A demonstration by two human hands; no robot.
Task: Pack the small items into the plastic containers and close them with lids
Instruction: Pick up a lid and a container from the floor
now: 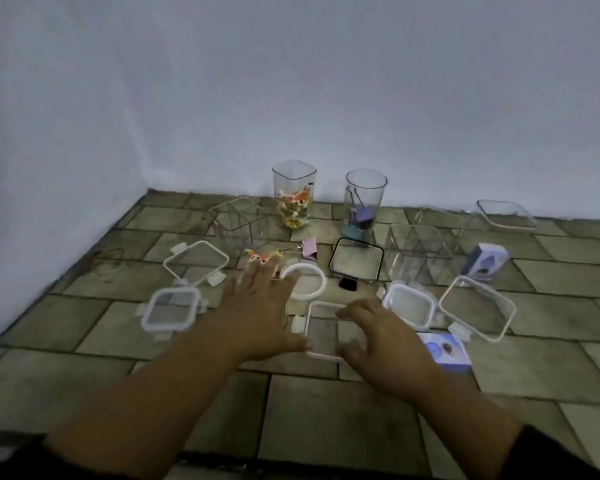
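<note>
Two pale walls corner a stone-patterned mat; left grip spread, right grip pinching a square lid.

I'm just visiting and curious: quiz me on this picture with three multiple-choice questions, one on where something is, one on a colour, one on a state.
1. The right hand rests on: A) a square lid B) a blue box C) a round jar.
2. The loose binder clip is: A) green B) pink C) black.
3. The tall square container of colourful clips is: A) lidded B) tipped over C) upright and open.
Answers: 1 A, its fingers curl over the lid's edge; 2 B, its body is plainly pink; 3 C, it stands straight with a bare mouth.
</note>
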